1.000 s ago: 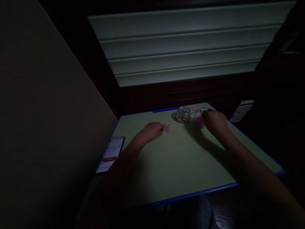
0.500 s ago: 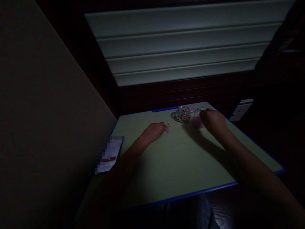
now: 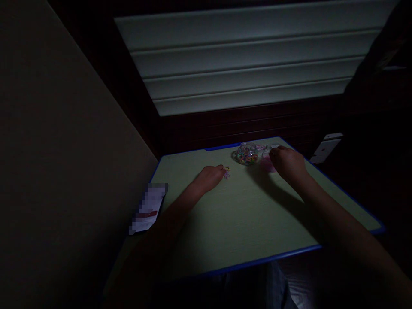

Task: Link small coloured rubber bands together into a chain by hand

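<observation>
My left hand [image 3: 210, 177] is low over the table with its fingers closed in a pinch. A small bunch of purple and yellow loops, looking like hair ties [image 3: 227, 172], sticks out from its fingertips. My right hand [image 3: 289, 164] is closed too, fingertips together over a clear tub with pink contents [image 3: 267, 165], and partly covers it. What the right fingers hold is too dark and small to make out. Just left of that tub stands a clear jar [image 3: 246, 154] of multicoloured ring-shaped hair ties.
The pale green table [image 3: 231, 223] has a blue rim. A dark-edged flat object [image 3: 149, 208], partly blurred out, lies at its left edge. Behind the jar is a small pink item [image 3: 260, 148]. A white box [image 3: 326, 149] stands beyond the right edge; a slatted panel [image 3: 251, 56] rises behind.
Hardly anything differs. Both hands stay in nearly the same places, with only a very slight shift of the left fingers.
</observation>
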The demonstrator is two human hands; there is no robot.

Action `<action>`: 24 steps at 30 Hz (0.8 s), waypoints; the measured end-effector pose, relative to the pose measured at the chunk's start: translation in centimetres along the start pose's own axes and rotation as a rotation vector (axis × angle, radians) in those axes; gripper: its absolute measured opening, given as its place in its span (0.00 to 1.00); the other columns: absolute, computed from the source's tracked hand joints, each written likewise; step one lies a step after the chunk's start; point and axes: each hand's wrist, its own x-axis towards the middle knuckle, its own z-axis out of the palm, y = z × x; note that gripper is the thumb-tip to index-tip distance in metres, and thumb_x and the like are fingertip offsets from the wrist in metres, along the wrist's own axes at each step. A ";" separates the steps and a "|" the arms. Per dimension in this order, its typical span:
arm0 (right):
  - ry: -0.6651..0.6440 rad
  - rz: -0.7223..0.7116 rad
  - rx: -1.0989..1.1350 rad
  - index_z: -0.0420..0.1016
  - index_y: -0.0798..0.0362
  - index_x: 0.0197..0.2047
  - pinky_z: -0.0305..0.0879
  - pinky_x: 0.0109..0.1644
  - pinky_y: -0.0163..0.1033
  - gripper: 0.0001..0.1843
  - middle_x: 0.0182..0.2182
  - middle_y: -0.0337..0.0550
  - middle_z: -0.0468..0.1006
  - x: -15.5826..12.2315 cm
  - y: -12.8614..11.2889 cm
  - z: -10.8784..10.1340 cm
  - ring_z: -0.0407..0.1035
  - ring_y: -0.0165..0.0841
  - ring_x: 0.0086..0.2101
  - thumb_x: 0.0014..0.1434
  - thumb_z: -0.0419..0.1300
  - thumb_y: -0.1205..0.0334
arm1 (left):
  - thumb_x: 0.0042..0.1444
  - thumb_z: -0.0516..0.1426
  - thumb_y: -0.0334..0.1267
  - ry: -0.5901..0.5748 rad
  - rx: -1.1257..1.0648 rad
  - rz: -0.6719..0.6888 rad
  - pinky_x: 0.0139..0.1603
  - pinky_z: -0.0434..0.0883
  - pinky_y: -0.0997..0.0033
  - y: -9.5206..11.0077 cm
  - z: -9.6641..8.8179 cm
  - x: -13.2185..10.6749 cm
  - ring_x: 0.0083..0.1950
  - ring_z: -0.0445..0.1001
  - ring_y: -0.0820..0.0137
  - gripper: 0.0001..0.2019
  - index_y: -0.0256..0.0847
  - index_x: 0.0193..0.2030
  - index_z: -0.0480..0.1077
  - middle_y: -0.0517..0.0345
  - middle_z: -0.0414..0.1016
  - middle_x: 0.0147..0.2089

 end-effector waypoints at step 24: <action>-0.011 -0.286 0.180 0.74 0.55 0.45 0.56 0.33 0.36 0.18 0.40 0.49 0.77 -1.1 -3.2 0.2 0.71 0.35 0.36 0.63 0.46 0.59 | 0.64 0.42 0.38 0.086 -0.009 0.024 0.34 0.64 0.73 0.5 -2.5 -0.3 0.38 0.72 0.71 0.16 0.37 0.43 0.70 0.52 0.72 0.42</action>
